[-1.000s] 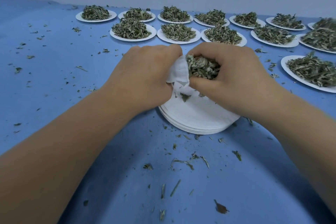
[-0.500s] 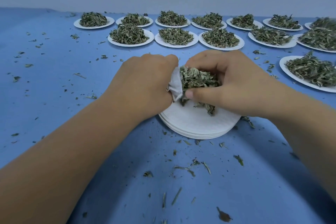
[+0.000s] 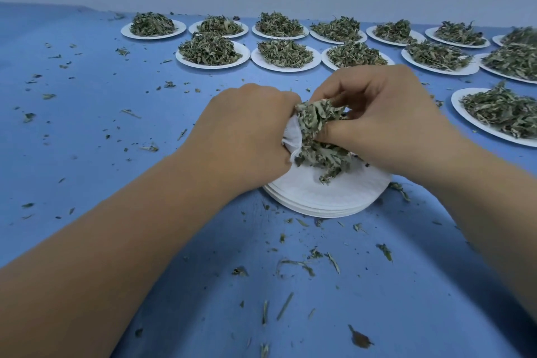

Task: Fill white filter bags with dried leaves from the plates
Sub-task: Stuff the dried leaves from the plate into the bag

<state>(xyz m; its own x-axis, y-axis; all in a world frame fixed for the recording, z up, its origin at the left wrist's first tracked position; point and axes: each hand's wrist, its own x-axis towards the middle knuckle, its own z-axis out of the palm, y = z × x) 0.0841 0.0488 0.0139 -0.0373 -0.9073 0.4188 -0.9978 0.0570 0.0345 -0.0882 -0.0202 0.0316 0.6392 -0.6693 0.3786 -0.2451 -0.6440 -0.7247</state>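
Grips the white filter bag (image 3: 291, 136) in the left hand (image 3: 247, 136), fingers curled tight round it, only a crumpled edge of its mouth showing on the thumb side. Holds the bag low over the middle of the table, just above a stack of white plates (image 3: 328, 197).

Presses a clump of dried leaves (image 3: 316, 128) against the bag's mouth with the right hand (image 3: 386, 119): thumb underneath, fingers bent over the top, the clump pinched between them. Lower end of the clump hanging past the thumb and touching the top of the stack. How much already lies inside the bag: impossible to tell.

Both hands knuckles-up, close together, almost meeting over the leaves. Bare forearms coming in from the lower left and lower right corners of the view.

Around the stack and nearer the camera, leaf scraps (image 3: 299, 264) scattered over the blue table (image 3: 101, 154). Beyond the hands, two rows of heaped plates (image 3: 213, 51) along the far edge, each piled with the same leaves. Off to the right, one more full plate (image 3: 465, 113), apart from the right hand.
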